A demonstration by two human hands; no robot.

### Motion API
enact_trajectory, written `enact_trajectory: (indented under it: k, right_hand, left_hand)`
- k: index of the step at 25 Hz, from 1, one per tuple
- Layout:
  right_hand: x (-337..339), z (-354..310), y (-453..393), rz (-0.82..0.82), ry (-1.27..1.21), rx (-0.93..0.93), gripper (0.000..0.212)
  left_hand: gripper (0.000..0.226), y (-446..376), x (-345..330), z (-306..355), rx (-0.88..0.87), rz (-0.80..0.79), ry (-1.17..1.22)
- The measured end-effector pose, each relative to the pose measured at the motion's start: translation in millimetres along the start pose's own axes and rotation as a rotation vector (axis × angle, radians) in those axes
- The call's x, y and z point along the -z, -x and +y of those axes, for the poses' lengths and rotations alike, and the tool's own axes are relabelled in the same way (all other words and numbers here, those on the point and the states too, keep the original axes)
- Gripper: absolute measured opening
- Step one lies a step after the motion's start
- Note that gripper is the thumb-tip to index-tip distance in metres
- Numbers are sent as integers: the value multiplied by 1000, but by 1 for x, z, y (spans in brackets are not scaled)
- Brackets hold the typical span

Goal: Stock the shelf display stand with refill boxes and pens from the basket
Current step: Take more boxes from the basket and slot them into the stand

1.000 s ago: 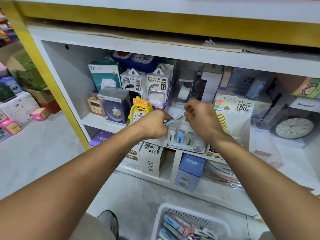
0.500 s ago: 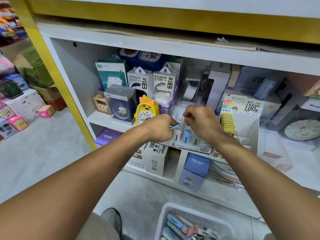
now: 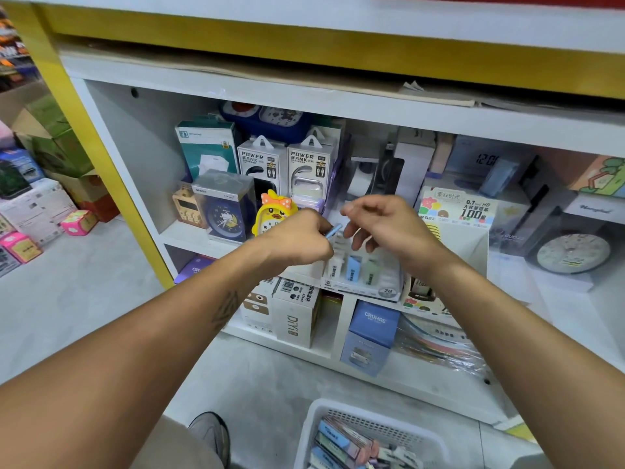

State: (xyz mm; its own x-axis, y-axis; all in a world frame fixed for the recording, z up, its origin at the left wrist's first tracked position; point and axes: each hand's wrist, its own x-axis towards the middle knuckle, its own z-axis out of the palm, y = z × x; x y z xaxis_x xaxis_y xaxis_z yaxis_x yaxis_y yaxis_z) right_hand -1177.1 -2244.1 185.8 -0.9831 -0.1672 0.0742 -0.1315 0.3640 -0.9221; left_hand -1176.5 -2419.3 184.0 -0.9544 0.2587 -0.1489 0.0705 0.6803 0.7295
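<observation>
Reaching toward the middle shelf, both hands meet just above the display stand (image 3: pixel 363 282), a low clear-and-white tray at the shelf's front edge. The left hand (image 3: pixel 297 240) is curled into a loose fist, its fingers pinching a thin light-blue pen (image 3: pixel 333 230) whose short visible end pokes out to the right, tilted upward. The right hand (image 3: pixel 389 225) hovers just beside that tip, fingers loosely bent and slightly spread, holding nothing; whether a fingertip touches the pen cannot be told. In the stand's slots small refill boxes (image 3: pixel 353 269) stand upright side by side: one white, one blue, one pale green, each with dark print down its face. A round "2B" mark shows at the stand's front right corner. Left of the hands a yellow duck clock (image 3: pixel 275 214) stands on the same shelf. On the floor below, at the picture's bottom edge, the white slotted basket (image 3: pixel 389 426) holds more flat boxes in blue, green and pink, lying stacked and slanted.
</observation>
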Motion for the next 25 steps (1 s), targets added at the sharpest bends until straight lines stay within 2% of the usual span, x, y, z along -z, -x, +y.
enact_trajectory:
  k: [3,5,8,15,17,19,22,23,25]
  right_hand:
    - [3,-6,15,-75,-90,-61,16]
    - [12,-5,20,-13,-167,-90,17]
    - [33,-5,27,61,-269,-83,17]
    - [49,-2,35,82,-162,-22,13]
    - [50,1,33,95,-138,-10,12]
    - [50,3,32,86,75,56,11]
    - [44,7,33,31,718,339,29]
    - [40,6,33,18,796,387,34]
    - [33,5,31,48,800,427,27]
  left_hand:
    - [31,7,-3,12,-41,-53,40]
    - [33,11,-2,18,-77,-90,129]
    - [29,12,5,18,-41,-58,366]
    - [16,10,6,25,-3,20,646]
    - [15,10,4,28,-14,41,646]
    - [14,8,2,30,-20,75,599]
    - [13,6,-1,36,23,105,617]
    - [13,5,-2,38,32,106,638]
    - [7,5,-4,42,19,89,694]
